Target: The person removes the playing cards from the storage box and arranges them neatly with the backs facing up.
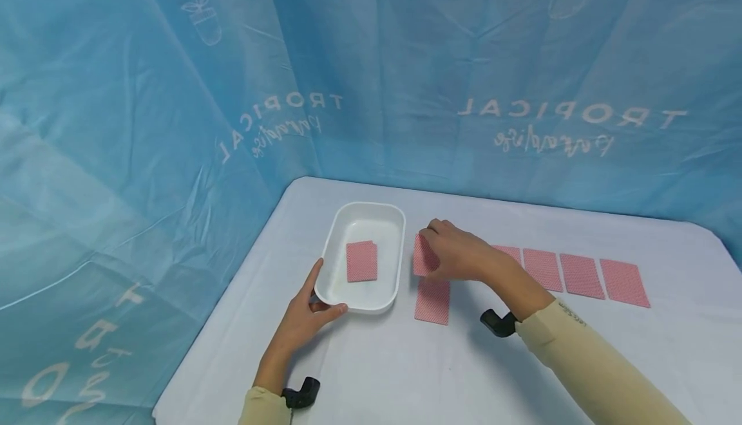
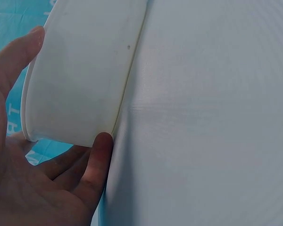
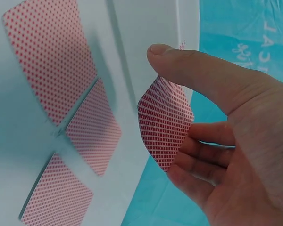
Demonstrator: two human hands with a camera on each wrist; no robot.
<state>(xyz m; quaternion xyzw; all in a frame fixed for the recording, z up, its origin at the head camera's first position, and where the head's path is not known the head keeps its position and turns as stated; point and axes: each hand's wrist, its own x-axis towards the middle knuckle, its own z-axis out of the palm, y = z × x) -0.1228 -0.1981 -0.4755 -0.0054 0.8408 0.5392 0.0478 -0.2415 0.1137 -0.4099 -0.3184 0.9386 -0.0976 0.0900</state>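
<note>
My right hand [image 1: 460, 252] pinches a red-and-white patterned playing card [image 3: 165, 125] between thumb and fingers, just right of the tray. The card bows between them, back side showing in the right wrist view. Below it lies another playing card [image 1: 432, 302], face down on the table. My left hand [image 1: 304, 319] grips the near left corner of a white tray [image 1: 368, 296], thumb on the near side and fingers along the left. Inside the tray, a few face-down cards [image 1: 362, 261] overlap, so their number cannot be told.
To the right, a row of several face-down cards [image 1: 582, 277] lies on the white-covered table [image 1: 406, 373], its left end partly hidden by my right arm. Blue printed curtains [image 1: 406, 77] stand behind the table and along its left side.
</note>
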